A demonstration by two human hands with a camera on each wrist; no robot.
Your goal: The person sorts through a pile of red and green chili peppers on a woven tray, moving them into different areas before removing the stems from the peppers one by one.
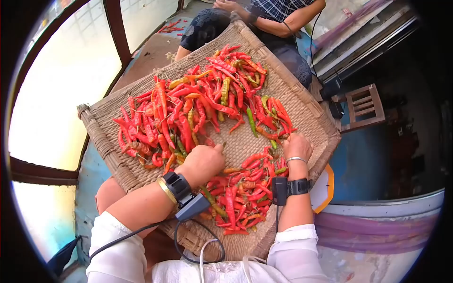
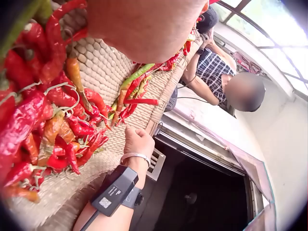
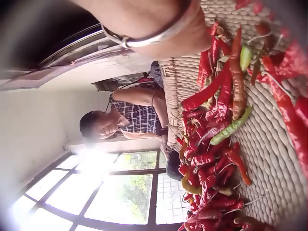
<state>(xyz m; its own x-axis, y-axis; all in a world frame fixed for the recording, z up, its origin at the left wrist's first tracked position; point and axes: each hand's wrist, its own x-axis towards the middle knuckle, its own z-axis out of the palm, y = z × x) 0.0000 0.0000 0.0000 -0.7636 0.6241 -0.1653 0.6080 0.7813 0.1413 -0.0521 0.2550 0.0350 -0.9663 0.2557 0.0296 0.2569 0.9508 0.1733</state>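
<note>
Many red chili peppers (image 1: 177, 108), with some green and orange ones among them, lie in a large pile on a woven rope seat (image 1: 236, 146). A smaller pile of chili peppers (image 1: 231, 207) is nearer the body. My left hand (image 1: 203, 162) is between the two piles, back upward, its fingers hidden from the head view. At the right side, my right hand (image 1: 298, 146) bends its fingers down beside the end of the large pile, close to a green chili pepper (image 3: 232, 126) and several red ones. I cannot tell whether either hand holds a pepper.
A wooden frame (image 1: 106, 146) edges the woven seat. Across from me sits a person in a checked top (image 1: 283, 12). A small wooden chair (image 1: 363, 108) stands at the right, and windows (image 1: 52, 85) line the left. More red peppers (image 1: 171, 27) lie beyond the far edge.
</note>
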